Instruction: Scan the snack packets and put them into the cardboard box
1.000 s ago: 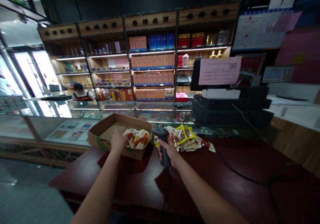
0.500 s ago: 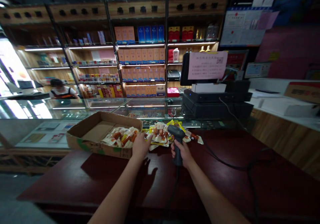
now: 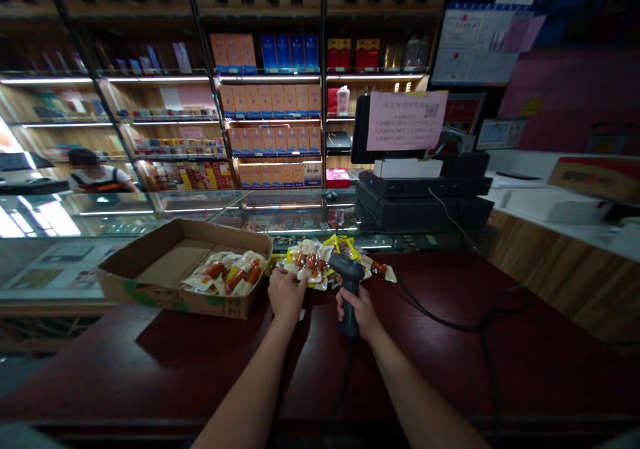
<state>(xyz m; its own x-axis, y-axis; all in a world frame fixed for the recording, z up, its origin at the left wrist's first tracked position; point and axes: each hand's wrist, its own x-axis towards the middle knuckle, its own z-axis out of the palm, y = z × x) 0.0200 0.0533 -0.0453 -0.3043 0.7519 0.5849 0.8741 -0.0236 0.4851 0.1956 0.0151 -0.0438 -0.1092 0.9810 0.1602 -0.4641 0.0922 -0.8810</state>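
My right hand (image 3: 357, 310) is closed round the grip of a dark handheld barcode scanner (image 3: 347, 282), whose head points at a pile of snack packets (image 3: 320, 263) on the dark red counter (image 3: 450, 362). My left hand (image 3: 286, 293) reaches to the near edge of that pile, fingers curled on a packet (image 3: 299, 270). Left of it stands an open cardboard box (image 3: 160, 289) with more packets (image 3: 227, 274) lying inside.
The scanner's cable (image 3: 450, 315) trails right across the counter. A black till and monitor with a pink paper notice (image 3: 406, 121) stand behind the pile. Glass display cases (image 3: 150, 215) and stocked shelves (image 3: 273, 129) lie beyond. A person (image 3: 95, 175) sits at far left.
My left hand left the box, crossed right and now grips a packet at the loose pile. The scanner hand stayed near the pile while my view turned a little left.
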